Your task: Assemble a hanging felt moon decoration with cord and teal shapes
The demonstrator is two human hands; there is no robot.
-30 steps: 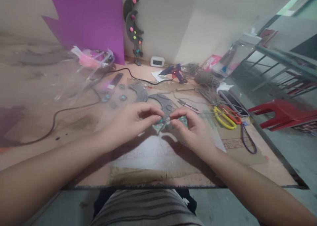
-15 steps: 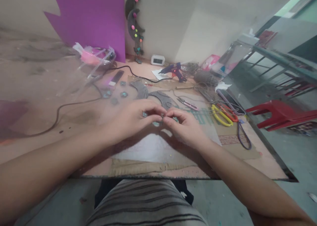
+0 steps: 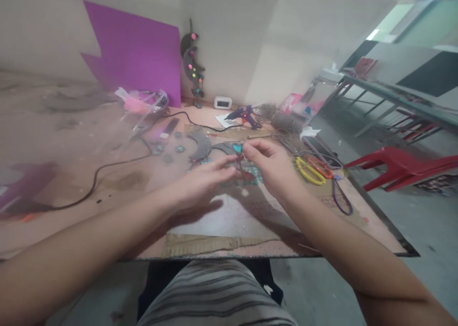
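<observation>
My right hand (image 3: 272,166) is closed in a pinch, holding a small turquoise piece (image 3: 237,148) between thumb and fingertips above the work sheet. The piece's exact kind is too small to make out. Just to its left, my left hand (image 3: 205,179) has its fingers stretched out, palm turned inward, with nothing visibly gripped. Beyond the hands lies a grey crescent moon shape (image 3: 201,145), and a second grey crescent (image 3: 222,147) is partly covered by the fingers. Small grey-and-turquoise pieces (image 3: 180,149) lie to the left of the crescents.
A purple glue gun (image 3: 245,116) rests at the back, its cord running left. Yellow-handled scissors (image 3: 309,171), a phone (image 3: 325,147) and a ball of grey yarn (image 3: 286,122) are on the right. A white clock (image 3: 223,103) stands by the wall, near a hanging moon ornament (image 3: 189,61).
My hands have come apart from their shared pinch. The right hand has lifted the turquoise piece up and away; the left fingers have straightened. The camera view has tilted upward.
</observation>
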